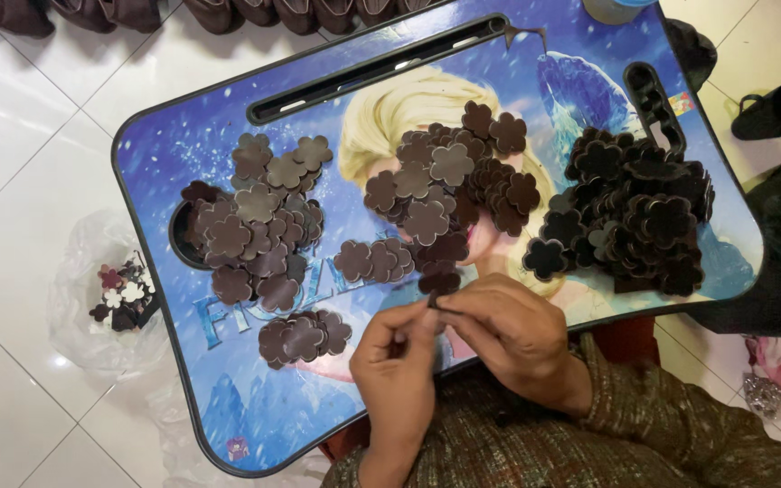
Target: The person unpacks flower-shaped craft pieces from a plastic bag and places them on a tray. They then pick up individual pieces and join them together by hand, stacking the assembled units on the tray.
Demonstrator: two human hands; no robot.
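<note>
Now | left hand [397, 369] and right hand [508, 333] fingers pinching brown flower cutout [438, 283] between fingertips

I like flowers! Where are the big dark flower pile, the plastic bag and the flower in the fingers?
dark flower pile [635, 217], head view, pile's middle
plastic bag [83, 307], head view, its side
held flower [438, 282], head view, its top

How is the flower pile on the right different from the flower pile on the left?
The right pile is nearly black and heaped thick; the left pile is paler brown and spread flatter. The left pile partly covers the tray's round cup hole; the right pile sits below a slotted handle. Both hold flat flower-shaped cutouts.
</note>
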